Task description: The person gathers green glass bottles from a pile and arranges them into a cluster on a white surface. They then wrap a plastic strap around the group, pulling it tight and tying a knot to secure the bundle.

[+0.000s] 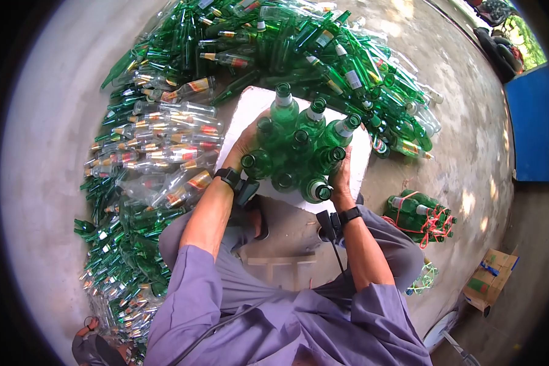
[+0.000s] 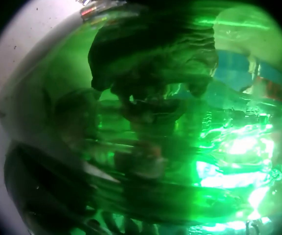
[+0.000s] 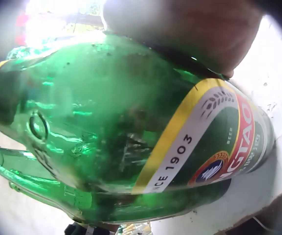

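Several green beer bottles [image 1: 300, 140] stand upright in a tight cluster on a white board [image 1: 241, 119] before the seated person. Along the cluster's left side, the left hand [image 1: 245, 141] holds the outer bottles, its fingertips partly hidden behind the glass. From the right, the right hand [image 1: 343, 174] grips the outer bottles, with much of its fingers hidden. Close up in the right wrist view, part of that hand [image 3: 185, 29] lies against a green bottle [image 3: 106, 112] with a red, white and yellow label. Blurred green glass [image 2: 131, 147] fills the left wrist view.
A large heap of green bottles [image 1: 280, 46] and clear bottles [image 1: 180, 131] curves round the far and left sides. On the right lie bottles bundled with red string [image 1: 421, 213], a cardboard box [image 1: 491, 277] and a blue panel [image 1: 537, 131]. Another person's hand [image 1: 90, 323] shows at lower left.
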Available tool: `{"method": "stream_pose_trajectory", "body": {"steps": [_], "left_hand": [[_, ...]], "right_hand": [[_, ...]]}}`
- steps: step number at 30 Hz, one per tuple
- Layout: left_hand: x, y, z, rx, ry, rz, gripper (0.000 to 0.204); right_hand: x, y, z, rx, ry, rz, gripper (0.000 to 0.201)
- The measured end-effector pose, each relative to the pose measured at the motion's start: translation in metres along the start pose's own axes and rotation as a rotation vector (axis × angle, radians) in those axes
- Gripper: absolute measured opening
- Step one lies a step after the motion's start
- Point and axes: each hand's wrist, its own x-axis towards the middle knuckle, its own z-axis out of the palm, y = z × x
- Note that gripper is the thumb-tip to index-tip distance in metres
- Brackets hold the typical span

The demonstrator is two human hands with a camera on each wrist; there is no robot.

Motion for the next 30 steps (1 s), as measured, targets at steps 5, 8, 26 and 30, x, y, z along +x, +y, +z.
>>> {"method": "stream_pose_trajectory", "body": {"steps": [5,8,26,30], "left_hand": [[-0.001,0.014,0.007,0.45,0.06,0.098,0.045],[0.002,-0.011,-0.023,0.286,0.073,0.019,0.041],[-0.005,-0.016,-0.016,0.2,-0.035,-0.023,0.032],[-0.019,-0.025,-0.039,0.32,0.081,0.02,0.034]], "right_hand": [[-0.002,0.0,0.001,-0.08,0.01,-0.074,0.065],[-0.003,0.001,-0.008,-0.155,-0.017,-0.051,0.069],[-0.048,-0.004,0.023,0.139,0.052,0.048,0.066],[-0.038,0.016,0.008,0.135,0.082,0.021,0.069]]}}
